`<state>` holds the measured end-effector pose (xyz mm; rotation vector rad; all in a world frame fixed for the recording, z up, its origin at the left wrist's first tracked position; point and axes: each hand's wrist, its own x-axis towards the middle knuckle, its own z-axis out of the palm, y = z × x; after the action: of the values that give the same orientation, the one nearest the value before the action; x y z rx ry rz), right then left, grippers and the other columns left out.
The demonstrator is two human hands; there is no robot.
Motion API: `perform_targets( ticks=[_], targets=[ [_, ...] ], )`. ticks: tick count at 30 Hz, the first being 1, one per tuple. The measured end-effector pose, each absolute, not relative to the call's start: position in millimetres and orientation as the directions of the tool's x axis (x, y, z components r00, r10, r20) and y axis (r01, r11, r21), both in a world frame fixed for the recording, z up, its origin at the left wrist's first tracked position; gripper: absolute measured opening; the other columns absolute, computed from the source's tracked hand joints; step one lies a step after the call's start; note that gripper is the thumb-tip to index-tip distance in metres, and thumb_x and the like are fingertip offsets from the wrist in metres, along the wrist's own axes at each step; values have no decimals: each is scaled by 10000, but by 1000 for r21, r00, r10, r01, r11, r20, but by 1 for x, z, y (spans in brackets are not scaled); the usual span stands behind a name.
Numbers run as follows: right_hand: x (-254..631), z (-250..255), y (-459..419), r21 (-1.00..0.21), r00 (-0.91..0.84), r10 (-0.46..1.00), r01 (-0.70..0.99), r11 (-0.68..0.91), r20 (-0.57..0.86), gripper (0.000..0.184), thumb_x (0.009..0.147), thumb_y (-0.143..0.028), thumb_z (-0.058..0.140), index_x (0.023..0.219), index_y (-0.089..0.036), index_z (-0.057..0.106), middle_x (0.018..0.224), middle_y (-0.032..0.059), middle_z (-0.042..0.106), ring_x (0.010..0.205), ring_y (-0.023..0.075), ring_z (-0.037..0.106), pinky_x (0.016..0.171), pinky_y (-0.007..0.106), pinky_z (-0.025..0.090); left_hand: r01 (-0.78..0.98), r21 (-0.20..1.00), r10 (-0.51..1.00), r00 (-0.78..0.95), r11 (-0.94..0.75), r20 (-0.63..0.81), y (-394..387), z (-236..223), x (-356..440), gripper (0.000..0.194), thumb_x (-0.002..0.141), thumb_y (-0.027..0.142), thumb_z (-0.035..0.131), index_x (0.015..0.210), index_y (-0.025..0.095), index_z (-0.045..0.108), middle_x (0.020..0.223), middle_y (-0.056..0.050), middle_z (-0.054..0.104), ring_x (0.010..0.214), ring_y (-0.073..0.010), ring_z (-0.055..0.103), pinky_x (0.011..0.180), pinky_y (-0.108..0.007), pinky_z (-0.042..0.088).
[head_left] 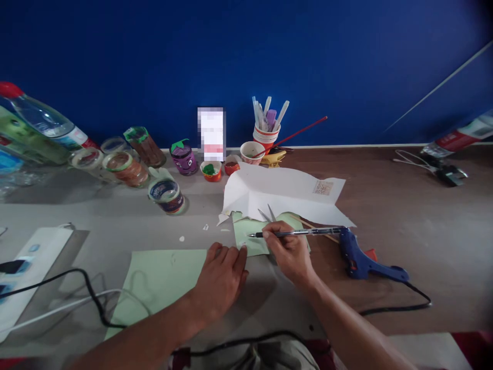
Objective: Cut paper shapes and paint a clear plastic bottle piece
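Note:
My right hand [289, 253] is closed around a clear-barrelled pen [285, 233], its tip pointing left over a small light green sheet [252, 226]. Open scissor blades [268, 213] show just beyond my right fingers; their handles are hidden, and I cannot tell whether the hand holds them too. My left hand [223, 272] has its fingers bent and close together, with the index fingertip at the small sheet's lower left edge. Its thumb and anything under its fingers are hidden. A larger green sheet [162, 277] lies under or beside my left wrist.
Torn white paper [285, 187] lies behind the green sheet. A blue glue gun [362, 259] rests at right, its cord trailing forward. Jars [129, 167], a purple pot [184, 158], paint cups [211, 170] and a cup of markers [266, 134] line the back. A power strip [38, 267] lies left.

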<state>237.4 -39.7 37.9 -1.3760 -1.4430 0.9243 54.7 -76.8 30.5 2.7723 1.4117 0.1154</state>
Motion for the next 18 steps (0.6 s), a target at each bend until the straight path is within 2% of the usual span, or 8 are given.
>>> perform_targets(
  ticks=[11, 18],
  targets=[
    [233, 37, -39, -932, -18, 992, 340, 126, 127, 146, 854, -241, 544, 740, -182, 613, 675, 8, 617, 645, 148, 571, 613, 253, 436, 814, 109, 816, 577, -570, -46, -72, 37, 56, 407, 906, 247, 544, 1285, 98, 539, 979, -86, 648, 918, -268, 599, 967, -474, 350],
    [233, 37, -38, -898, -87, 983, 401, 181, 160, 150, 842, -217, 527, 732, -184, 624, 710, 26, 663, 686, 166, 613, 652, 265, 464, 806, 123, 809, 586, -579, -34, -72, 35, 56, 392, 905, 248, 534, 1266, 95, 541, 962, -89, 639, 920, -266, 596, 974, -473, 344]
  ],
)
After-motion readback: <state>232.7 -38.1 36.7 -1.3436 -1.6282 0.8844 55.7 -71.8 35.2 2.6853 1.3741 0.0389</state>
